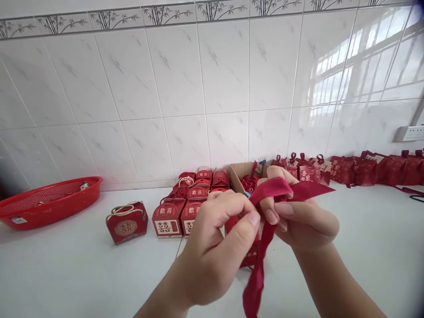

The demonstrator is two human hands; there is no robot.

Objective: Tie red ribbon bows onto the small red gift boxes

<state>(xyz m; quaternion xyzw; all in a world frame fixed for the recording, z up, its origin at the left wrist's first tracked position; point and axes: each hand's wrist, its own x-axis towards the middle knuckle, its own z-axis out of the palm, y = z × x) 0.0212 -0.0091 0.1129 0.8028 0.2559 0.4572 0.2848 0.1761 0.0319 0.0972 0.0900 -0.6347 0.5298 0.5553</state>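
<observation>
Left hand (220,245): nearly closed, pinching ribbon (271,188)
Right hand (308,221): curled, gripping ribbon
Basket (66,206): nine o'clock from hands

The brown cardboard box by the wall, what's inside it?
Red strips show inside the cardboard box. The right hand and the red ribbon cover part of it, so whatever lies behind them can't be seen.

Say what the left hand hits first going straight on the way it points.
Likely the right hand, up and to the right, just past the fingertips of the left hand; both grip the red ribbon. Depth is unclear from one view.
</observation>
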